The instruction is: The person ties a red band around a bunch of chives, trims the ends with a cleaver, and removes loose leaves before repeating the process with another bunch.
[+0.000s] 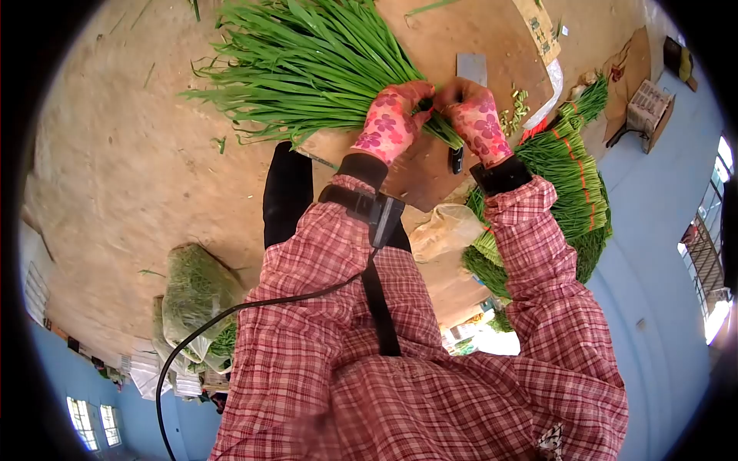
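A large bunch of garlic chives (307, 73) lies with its long green leaves fanned to the left and its cut stem ends toward the right. My left hand (390, 119), in a pink floral glove, is closed around the bunch near its stems. Close beside it, my right hand (478, 121), gloved alike, has its fingers curled and pinched together at the stems; what they pinch is hidden. A cleaver (471, 67) lies partly covered by the bunch and my right hand, its black handle showing below the stem ends.
Tied bunches of chives (565, 173) are stacked at the right. Stem cuttings (515, 111) lie scattered on the brown board (419, 180). A clear plastic bag (446, 234) is near my knees. Bagged greens (198, 296) stand at lower left. A black cable (261, 301) runs from my left wrist.
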Available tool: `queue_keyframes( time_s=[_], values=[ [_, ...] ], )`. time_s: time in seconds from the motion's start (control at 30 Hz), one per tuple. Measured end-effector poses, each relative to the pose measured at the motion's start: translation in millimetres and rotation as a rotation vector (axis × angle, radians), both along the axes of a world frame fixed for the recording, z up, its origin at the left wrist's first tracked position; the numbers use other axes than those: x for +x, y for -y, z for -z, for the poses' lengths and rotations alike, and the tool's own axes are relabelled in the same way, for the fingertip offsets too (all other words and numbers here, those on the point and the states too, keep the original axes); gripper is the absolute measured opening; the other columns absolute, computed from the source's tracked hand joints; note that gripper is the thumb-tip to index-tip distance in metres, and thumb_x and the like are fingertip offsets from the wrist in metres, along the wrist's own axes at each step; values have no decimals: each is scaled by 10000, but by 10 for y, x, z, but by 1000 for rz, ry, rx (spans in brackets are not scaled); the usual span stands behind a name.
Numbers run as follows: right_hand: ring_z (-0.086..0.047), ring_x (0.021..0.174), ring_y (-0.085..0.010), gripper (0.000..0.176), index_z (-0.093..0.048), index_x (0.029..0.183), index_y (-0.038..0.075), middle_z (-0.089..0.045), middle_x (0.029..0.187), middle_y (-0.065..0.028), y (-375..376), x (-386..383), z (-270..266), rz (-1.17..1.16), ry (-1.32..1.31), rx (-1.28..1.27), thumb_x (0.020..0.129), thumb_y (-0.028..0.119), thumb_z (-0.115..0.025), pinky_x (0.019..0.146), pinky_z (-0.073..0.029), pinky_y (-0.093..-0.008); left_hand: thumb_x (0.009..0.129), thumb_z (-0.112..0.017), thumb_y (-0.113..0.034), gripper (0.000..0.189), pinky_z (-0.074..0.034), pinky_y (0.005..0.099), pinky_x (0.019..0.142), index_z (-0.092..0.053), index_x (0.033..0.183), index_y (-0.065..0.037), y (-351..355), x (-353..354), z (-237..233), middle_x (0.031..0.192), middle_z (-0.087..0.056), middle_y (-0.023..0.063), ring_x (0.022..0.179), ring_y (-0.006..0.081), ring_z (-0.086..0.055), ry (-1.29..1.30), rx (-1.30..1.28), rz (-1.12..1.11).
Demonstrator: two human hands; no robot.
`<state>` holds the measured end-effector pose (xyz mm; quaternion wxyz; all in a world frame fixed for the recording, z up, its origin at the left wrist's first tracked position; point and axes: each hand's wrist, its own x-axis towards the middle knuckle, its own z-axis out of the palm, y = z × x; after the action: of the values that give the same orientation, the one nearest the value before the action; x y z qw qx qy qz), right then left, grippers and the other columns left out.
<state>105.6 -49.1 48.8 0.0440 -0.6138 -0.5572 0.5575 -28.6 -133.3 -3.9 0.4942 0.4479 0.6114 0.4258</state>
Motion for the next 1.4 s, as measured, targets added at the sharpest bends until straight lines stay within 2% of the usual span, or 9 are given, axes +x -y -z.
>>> queue_keyframes(
  time_s=[0.17, 0.27, 0.57, 0.8, 0.9, 1.0, 1.13, 1.3, 1.4],
  values=[
    [-573, 659, -108, 61, -601, 763, -4, -625, 705, -34, 65, -13, -15, 66, 32, 57, 791, -12, -654, 611, -479, -262, 790, -664, -7, 277, -519, 367, 862, -694, 1062, -55, -82, 87, 62, 1143, -651, 126, 994, 333, -622, 283, -195, 18],
    [-565, 653, -100, 98, -603, 750, -1, -614, 696, -25, 84, -60, -36, 161, 32, 54, 773, -3, -698, 603, -478, -260, 794, -653, -18, 237, -496, 366, 905, -704, 1019, -73, -14, 113, -25, 1176, -634, 79, 1040, 303, -596, -199, -31, -17],
    [-636, 725, -170, 114, -629, 890, 12, -666, 808, -96, 93, -48, -91, 11, 17, 91, 779, -9, -648, 657, -501, -303, 812, -639, -30, 202, -506, 345, 860, -699, 997, -85, -25, 134, -40, 1113, -642, 59, 1014, 248, -598, -122, -138, -19],
    [-643, 921, -295, 225, -655, 1055, 90, -651, 1003, -113, -227, -72, -259, -1171, 271, 680, 858, 133, -557, 771, -518, -408, 947, -512, -24, 140, -516, 253, 692, -605, 1015, 58, -104, 259, 86, 942, -622, 80, 793, 146, -604, 862, -374, -445],
    [-629, 875, -290, 236, -625, 1042, 94, -647, 996, -93, -284, -116, -273, -1483, 403, 693, 813, 100, -567, 750, -505, -397, 889, -526, 58, 175, -526, 290, 756, -590, 1048, 18, -60, 190, 125, 953, -609, 69, 864, 148, -595, 532, -270, -219],
    [-615, 904, -281, 174, -618, 987, 97, -632, 958, -89, -332, -75, -139, -1438, 216, 816, 834, 152, -557, 808, -481, -402, 874, -537, 64, 215, -529, 301, 767, -584, 1074, -1, -39, 268, 318, 956, -606, 68, 884, 158, -598, 674, -298, -273],
    [-608, 903, -286, 149, -608, 957, 85, -622, 941, -94, -369, -61, -139, -1471, 224, 743, 837, 159, -559, 811, -478, -406, 903, -495, 50, 174, -530, 295, 757, -579, 1054, 30, -65, 80, -32, 953, -607, 89, 867, 168, -607, 196, -196, -31],
    [-593, 859, -293, 120, -597, 904, 69, -602, 902, -108, -420, -14, -30, -1485, 145, 815, 819, 149, -570, 756, -476, -416, 926, -425, 16, 175, -524, 324, 767, -574, 1013, 46, -106, 207, 162, 874, -589, 92, 789, 226, -587, 1176, -482, -469],
    [-592, 717, -291, 169, -623, 914, 40, -587, 729, -94, -414, 105, -11, -1553, 131, 1019, 817, 166, -564, 632, -474, -402, 891, -502, 5, 125, -519, 342, 759, -593, 971, 39, -59, 154, 72, 898, -611, 91, 803, 236, -605, 739, -247, -286]
  ],
)
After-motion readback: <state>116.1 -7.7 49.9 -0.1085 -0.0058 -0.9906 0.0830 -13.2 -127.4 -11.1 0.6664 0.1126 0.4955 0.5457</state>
